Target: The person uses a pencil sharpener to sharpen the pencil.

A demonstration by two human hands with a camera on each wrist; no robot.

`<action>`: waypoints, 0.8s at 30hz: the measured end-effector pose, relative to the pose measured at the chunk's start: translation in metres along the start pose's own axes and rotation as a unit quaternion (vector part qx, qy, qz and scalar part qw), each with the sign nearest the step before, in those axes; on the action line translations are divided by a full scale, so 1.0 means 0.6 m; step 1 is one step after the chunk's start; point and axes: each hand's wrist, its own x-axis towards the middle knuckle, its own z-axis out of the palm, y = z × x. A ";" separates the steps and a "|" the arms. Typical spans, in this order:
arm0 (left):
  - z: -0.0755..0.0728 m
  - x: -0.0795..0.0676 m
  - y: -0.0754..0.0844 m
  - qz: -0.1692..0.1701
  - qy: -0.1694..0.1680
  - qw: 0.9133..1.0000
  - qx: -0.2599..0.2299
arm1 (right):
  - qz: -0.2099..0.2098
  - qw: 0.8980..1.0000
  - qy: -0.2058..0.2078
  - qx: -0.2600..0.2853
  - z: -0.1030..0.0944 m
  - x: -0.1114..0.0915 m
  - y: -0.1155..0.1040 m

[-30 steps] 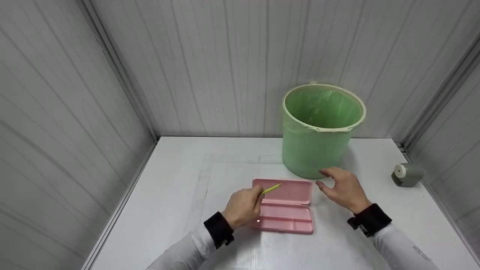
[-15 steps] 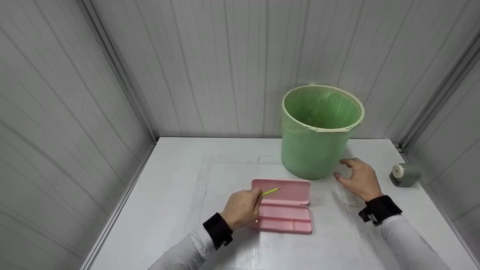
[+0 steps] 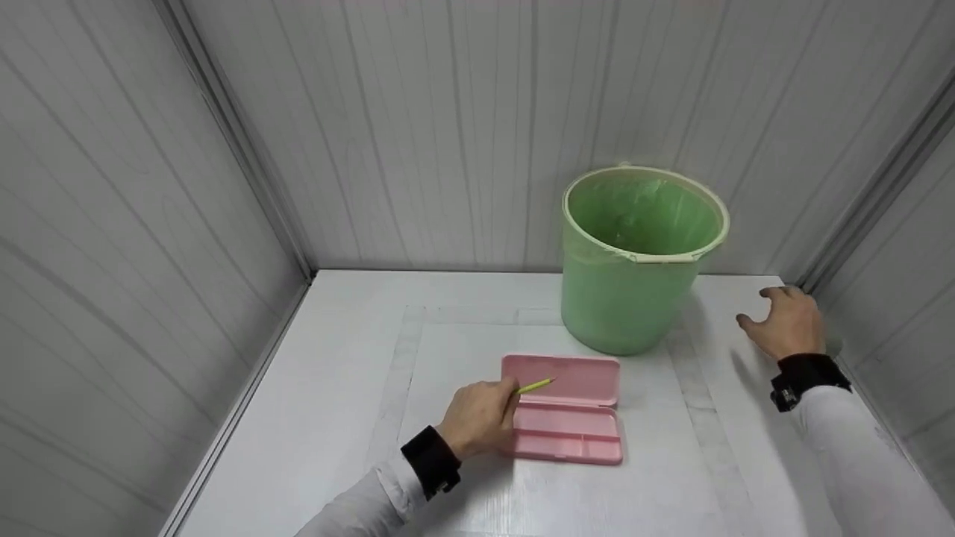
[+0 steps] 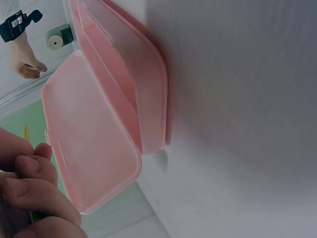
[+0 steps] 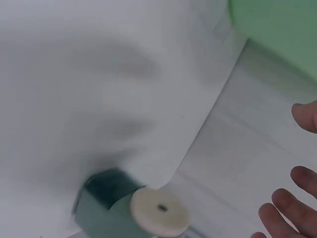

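Observation:
My left hand point(image 3: 477, 418) pinches a yellow-green pencil point(image 3: 536, 385), its pointed end aimed to the right over an open pink pencil case point(image 3: 571, 423). The case lies with its lid folded back; a low divider splits the tray, and the left hand covers its left edge. My right hand point(image 3: 789, 324) is raised at the right side of the table, thumb and fingers apart, holding nothing. Beneath and beyond it, mostly hidden in the head view, stands a grey-green pencil sharpener point(image 5: 111, 213) with a round white face and a dark hole.
A tall green bucket point(image 3: 627, 306) with a pale rim stands at the back of the white table point(image 3: 351, 335), just behind the case. Grey panel walls point(image 3: 418, 134) enclose the table at the back and sides. Clear tape strips mark the tabletop.
My right hand has moved right and away from me, from beside the bucket to over the pencil sharpener. My left hand stays nearly still with the pencil, whose tip has dipped slightly.

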 end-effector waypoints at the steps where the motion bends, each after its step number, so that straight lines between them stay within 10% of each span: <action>1: 0.000 -0.001 0.001 0.001 0.001 1.000 0.001 | 0.010 1.000 -0.008 -0.009 -0.002 0.002 0.009; 15: 0.010 -0.004 0.008 0.008 0.000 1.000 0.008 | 0.153 0.967 -0.178 -0.096 0.003 -0.030 0.087; 24: 0.019 -0.009 0.005 0.021 0.013 1.000 0.011 | 0.129 0.975 -0.165 -0.073 0.015 -0.046 0.114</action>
